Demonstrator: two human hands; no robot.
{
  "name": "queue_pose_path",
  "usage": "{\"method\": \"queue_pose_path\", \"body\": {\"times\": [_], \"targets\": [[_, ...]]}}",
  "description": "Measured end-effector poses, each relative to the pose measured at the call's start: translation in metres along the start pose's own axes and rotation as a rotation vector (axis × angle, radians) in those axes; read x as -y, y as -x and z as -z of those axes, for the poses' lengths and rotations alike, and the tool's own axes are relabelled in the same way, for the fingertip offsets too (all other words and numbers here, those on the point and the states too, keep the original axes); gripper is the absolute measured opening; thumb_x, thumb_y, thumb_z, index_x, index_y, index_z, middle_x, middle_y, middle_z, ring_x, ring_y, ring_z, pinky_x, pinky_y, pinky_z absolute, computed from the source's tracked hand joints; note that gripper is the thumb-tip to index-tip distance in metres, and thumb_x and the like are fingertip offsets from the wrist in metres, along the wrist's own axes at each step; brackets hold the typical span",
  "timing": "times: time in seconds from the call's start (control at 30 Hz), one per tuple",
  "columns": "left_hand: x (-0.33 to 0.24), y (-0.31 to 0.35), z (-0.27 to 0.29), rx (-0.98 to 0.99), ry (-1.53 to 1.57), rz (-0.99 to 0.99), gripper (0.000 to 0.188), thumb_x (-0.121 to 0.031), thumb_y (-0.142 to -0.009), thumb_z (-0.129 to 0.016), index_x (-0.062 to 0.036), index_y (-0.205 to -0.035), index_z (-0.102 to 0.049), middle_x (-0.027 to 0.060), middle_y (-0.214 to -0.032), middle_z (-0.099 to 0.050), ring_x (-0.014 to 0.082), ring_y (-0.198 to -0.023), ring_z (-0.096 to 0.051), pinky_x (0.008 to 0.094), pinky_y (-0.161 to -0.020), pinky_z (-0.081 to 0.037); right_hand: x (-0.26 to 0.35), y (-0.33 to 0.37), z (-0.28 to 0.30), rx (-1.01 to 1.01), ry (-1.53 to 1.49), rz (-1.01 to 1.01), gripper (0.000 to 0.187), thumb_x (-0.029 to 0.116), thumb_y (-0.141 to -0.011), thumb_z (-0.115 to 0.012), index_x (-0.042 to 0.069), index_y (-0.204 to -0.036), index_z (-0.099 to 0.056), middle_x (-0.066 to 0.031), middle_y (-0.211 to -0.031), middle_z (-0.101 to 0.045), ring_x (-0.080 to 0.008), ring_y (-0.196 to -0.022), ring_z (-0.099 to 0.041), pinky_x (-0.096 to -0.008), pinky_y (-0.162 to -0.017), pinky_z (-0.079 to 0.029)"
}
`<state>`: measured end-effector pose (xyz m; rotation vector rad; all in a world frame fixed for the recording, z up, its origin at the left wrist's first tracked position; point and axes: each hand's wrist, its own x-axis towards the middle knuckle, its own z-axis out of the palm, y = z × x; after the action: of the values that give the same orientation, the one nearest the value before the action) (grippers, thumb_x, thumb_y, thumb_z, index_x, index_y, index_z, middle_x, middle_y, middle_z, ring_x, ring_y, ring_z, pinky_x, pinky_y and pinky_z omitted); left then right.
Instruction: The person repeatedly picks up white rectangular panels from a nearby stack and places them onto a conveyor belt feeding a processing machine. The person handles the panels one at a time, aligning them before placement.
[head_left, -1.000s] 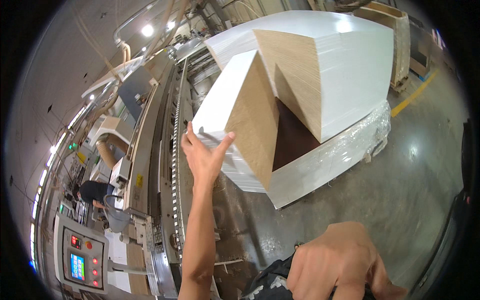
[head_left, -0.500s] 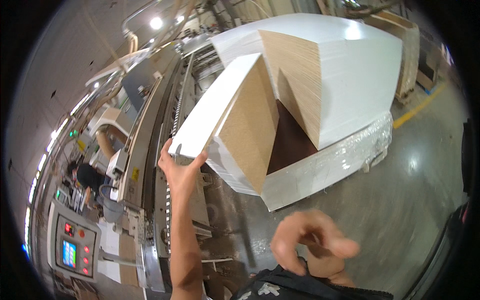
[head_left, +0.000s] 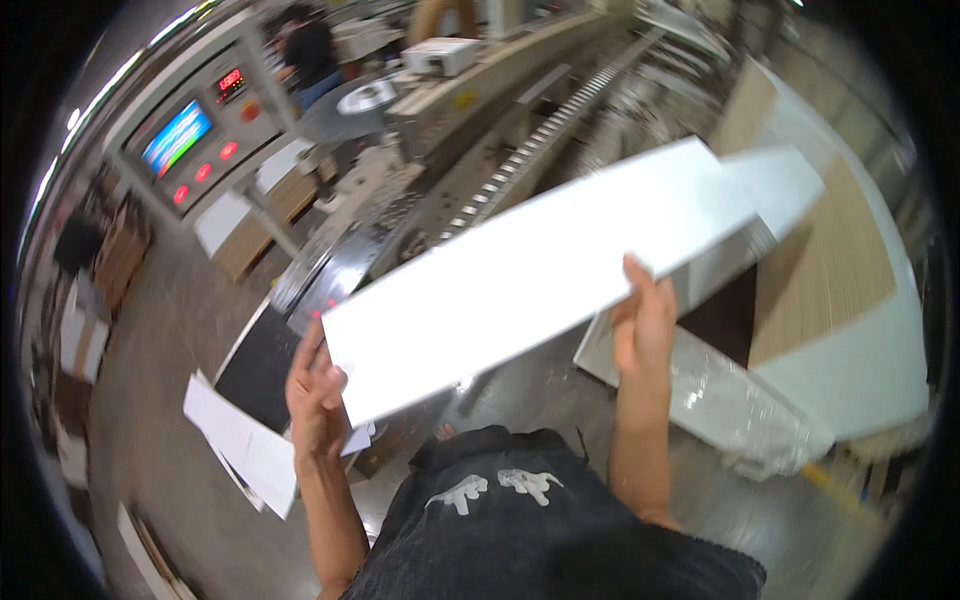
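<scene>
A long white board (head_left: 520,280) spans the middle of the view, slanting up to the right. At its near left end, my left hand (head_left: 316,400) is closed round the short edge. My right hand (head_left: 645,320) grips the lower long edge, with fingers hidden beneath it. Past the far end, another white board (head_left: 765,190) shows on the stack of white boards (head_left: 830,260) with brown cut edges. The held board partly covers that stack.
A machine with a chain feed track (head_left: 535,145) runs along the far side. Its control panel (head_left: 205,130) stands upper left. White strips (head_left: 245,445) lie by a black surface at lower left. A plastic-wrapped edge (head_left: 715,390) borders the stack. A person (head_left: 308,50) works farther back.
The white board has come off the pile on the right and is now held up in front of me. My right hand has taken hold of it too. My view has swung left.
</scene>
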<state>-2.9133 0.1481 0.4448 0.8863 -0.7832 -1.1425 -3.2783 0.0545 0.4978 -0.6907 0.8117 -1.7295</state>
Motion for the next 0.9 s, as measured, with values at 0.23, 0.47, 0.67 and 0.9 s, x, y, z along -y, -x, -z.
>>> {"method": "queue_pose_path", "body": {"times": [0.23,0.47,0.67,0.9], "targets": [[0.062,0.100,0.183,-0.768,0.095,0.127,0.047,-0.001,-0.099,-0.063,0.0058,-0.145,-0.052,0.0130,-0.126,-0.069,0.0191,-0.111,-0.067,0.0325,-0.099,-0.055,-0.218,0.021,-0.052,0.174,0.155,-0.628,0.030,0.017,-0.099,-0.070,0.001,-0.124,-0.064,-0.0091,-0.114,-0.071,-0.0222,-0.097,-0.072,-0.0391,-0.075,-0.062],[0.063,0.124,0.310,-1.000,-0.128,0.150,0.046,-0.013,-0.101,-0.065,-0.0022,-0.145,-0.056,-0.0002,-0.115,-0.072,0.0044,-0.085,-0.065,0.0174,-0.056,-0.042,-0.386,0.033,-0.109,0.379,0.305,-1.035,0.033,0.019,-0.099,-0.069,-0.003,-0.121,-0.060,-0.0119,-0.110,-0.066,-0.0270,-0.093,-0.071,-0.0473,-0.081,-0.064],[0.076,0.085,0.375,-1.040,-0.195,0.185,0.046,-0.019,-0.104,-0.063,-0.0035,-0.146,-0.056,0.0048,-0.130,-0.070,0.0127,-0.104,-0.067,0.0217,-0.079,-0.050,-0.455,0.022,-0.154,0.290,0.314,-1.041,0.024,0.015,-0.099,-0.068,0.000,-0.116,-0.060,-0.0111,-0.106,-0.060,-0.0317,-0.097,-0.068,-0.0527,-0.086,-0.063],[0.111,0.009,0.402,-0.847,-0.378,0.129,0.057,-0.003,-0.100,-0.063,-0.0014,-0.155,-0.048,0.0140,-0.144,-0.056,0.0177,-0.120,-0.059,0.0300,-0.102,-0.049,-0.488,-0.019,-0.172,0.224,0.336,-0.848,0.057,0.009,-0.099,-0.066,0.001,-0.148,-0.037,-0.0176,-0.140,-0.047,-0.0336,-0.124,-0.055,-0.0542,-0.098,-0.056]]}}
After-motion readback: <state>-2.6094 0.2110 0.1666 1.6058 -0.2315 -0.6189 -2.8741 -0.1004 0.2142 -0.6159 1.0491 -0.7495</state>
